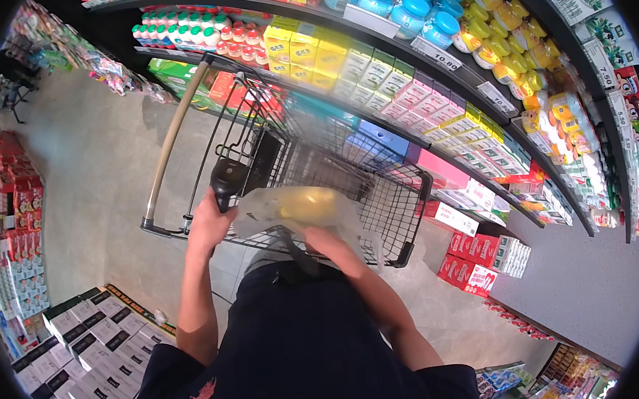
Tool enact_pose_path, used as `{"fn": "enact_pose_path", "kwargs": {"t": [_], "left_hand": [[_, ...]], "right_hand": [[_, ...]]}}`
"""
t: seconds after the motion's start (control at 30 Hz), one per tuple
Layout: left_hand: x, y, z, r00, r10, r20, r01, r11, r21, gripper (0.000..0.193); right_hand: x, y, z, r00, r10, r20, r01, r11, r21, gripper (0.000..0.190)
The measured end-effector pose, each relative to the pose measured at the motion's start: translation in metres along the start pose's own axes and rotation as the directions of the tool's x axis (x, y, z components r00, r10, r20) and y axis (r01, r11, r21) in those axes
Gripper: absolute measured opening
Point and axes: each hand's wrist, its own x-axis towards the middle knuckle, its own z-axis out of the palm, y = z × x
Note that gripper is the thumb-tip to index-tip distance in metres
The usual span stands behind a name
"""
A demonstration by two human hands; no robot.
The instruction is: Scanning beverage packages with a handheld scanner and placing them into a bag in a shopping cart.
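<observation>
My left hand [209,219] is wrapped around the handle of a black handheld barcode scanner [228,176], its wide head pointing away from me. My right hand [324,240] grips a translucent plastic bag [265,209] at its near side, and the bag hides some of the fingers. Inside the bag shows a yellow item [310,204]; what it is cannot be told. Both hands are above the near side of a black wire shopping cart [391,216]. The cart's tan handle bar [182,118] is at the left.
Store shelves curve along the far side, with yellow cartons [303,49], blue-lidded jars [410,12] and small bottles [197,38]. Red boxes [466,267] are stacked on the floor to the right. White cartons [111,340] stand in a stack at the lower left.
</observation>
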Motion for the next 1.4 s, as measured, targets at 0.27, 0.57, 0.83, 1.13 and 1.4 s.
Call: {"fn": "enact_pose_path", "kwargs": {"t": [0.27,0.57,0.83,1.13,1.4], "left_hand": [[-0.034,0.033,-0.014,0.914,0.133,0.384,-0.123,0.991,-0.052,0.042],[-0.028,0.036,0.065,0.728,-0.138,0.672,0.115,0.99,0.079,0.043],[0.007,-0.023,0.116,0.813,-0.109,0.572,0.021,0.987,0.158,0.038],[0.006,-0.019,0.11,0.52,-0.414,0.747,0.114,0.9,0.42,0.035],[0.001,-0.004,0.109,0.657,-0.291,0.695,0.151,0.955,0.257,0.039]], "right_hand": [[0.048,0.059,0.01,0.91,0.085,-0.406,-0.043,0.993,0.111,0.055],[0.048,0.045,-0.034,0.909,0.166,-0.381,-0.016,0.93,0.367,0.054],[0.044,0.04,-0.037,0.982,0.157,-0.101,-0.102,0.904,0.416,0.047],[0.055,0.04,-0.034,0.881,0.379,-0.283,-0.18,0.822,0.541,0.056],[0.061,0.062,-0.015,0.935,0.174,-0.308,-0.009,0.882,0.471,0.048]]}}
